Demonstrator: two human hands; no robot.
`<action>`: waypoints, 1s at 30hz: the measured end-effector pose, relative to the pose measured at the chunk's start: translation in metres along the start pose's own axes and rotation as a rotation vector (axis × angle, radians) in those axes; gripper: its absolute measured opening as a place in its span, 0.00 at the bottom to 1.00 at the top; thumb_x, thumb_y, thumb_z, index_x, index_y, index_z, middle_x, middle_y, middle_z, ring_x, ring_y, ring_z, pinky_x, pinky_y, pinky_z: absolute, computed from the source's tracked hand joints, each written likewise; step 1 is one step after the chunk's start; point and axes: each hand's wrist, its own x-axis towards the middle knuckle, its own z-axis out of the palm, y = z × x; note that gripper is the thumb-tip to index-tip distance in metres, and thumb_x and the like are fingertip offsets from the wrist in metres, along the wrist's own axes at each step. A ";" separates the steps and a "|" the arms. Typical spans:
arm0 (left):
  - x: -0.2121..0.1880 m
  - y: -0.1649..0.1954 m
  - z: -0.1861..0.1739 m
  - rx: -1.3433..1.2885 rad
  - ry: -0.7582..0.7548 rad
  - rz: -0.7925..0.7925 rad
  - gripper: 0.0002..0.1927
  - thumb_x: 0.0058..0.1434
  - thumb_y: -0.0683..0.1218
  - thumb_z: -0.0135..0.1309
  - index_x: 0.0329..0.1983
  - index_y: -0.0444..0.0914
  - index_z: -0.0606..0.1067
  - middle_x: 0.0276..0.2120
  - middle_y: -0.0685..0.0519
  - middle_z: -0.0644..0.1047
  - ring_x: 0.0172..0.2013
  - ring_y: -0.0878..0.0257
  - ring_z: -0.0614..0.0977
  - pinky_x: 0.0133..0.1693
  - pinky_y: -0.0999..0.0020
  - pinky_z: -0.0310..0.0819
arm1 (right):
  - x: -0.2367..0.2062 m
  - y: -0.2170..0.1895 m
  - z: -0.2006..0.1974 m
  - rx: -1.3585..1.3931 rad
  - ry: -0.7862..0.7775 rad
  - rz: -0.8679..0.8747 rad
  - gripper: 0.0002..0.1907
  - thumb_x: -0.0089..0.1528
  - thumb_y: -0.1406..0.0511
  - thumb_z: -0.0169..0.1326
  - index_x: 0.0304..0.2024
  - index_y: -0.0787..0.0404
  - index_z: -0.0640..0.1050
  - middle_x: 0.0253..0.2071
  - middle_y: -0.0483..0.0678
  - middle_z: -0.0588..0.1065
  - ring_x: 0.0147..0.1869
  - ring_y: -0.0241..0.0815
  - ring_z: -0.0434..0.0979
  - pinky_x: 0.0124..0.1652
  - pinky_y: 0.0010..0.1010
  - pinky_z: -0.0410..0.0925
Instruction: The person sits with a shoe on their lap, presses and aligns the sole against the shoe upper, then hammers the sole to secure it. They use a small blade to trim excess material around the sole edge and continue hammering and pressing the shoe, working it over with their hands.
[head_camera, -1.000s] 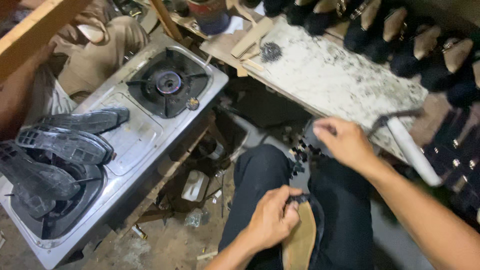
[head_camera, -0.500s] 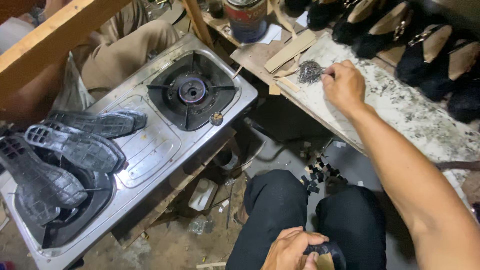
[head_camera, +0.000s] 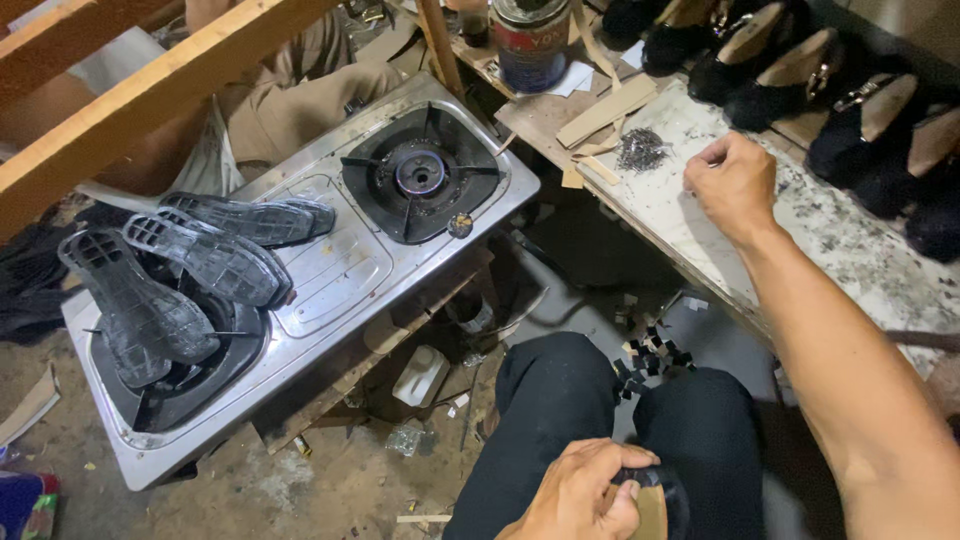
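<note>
Your right hand is stretched out over the speckled tabletop, fingers curled in loosely, knuckles up, just beside the small pile of dark metal tacks. Whether your fingertips pinch a tack, I cannot tell; they are tucked under the hand.

Your left hand sits low over your lap, closed on a shoe with a black upper and a tan insole, only partly in view at the bottom edge. The two hands are well apart.

Between your knees, in dark trousers, a scatter of small black scraps lies on the floor.

To the left stands a steel two-burner gas stove. Its near burner is covered by a stack of black rubber soles, tread up; the far burner is bare.

At the back of the tabletop stands a row of black shoes with tan insoles, and a round tin can beside some flat wooden strips. A wooden beam crosses the upper left corner.
</note>
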 end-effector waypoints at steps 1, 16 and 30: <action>-0.001 0.002 -0.001 -0.007 0.007 0.008 0.17 0.59 0.40 0.51 0.51 0.34 0.78 0.46 0.43 0.82 0.51 0.45 0.84 0.60 0.54 0.73 | -0.006 -0.002 -0.004 0.056 -0.020 0.004 0.08 0.59 0.64 0.60 0.35 0.65 0.80 0.30 0.52 0.80 0.34 0.41 0.80 0.38 0.32 0.72; -0.018 0.030 0.012 -0.066 -0.030 -0.249 0.18 0.59 0.41 0.54 0.53 0.36 0.79 0.29 0.49 0.78 0.24 0.65 0.75 0.28 0.68 0.70 | -0.329 -0.012 -0.127 0.342 -0.411 0.170 0.09 0.60 0.70 0.58 0.41 0.68 0.82 0.36 0.47 0.81 0.34 0.33 0.84 0.35 0.25 0.76; -0.043 0.051 0.042 0.021 -0.053 0.012 0.17 0.62 0.40 0.54 0.55 0.35 0.77 0.39 0.46 0.81 0.35 0.62 0.80 0.39 0.68 0.75 | -0.429 -0.041 -0.145 0.631 -0.188 0.338 0.13 0.58 0.73 0.61 0.46 0.68 0.80 0.37 0.46 0.81 0.38 0.31 0.81 0.39 0.23 0.74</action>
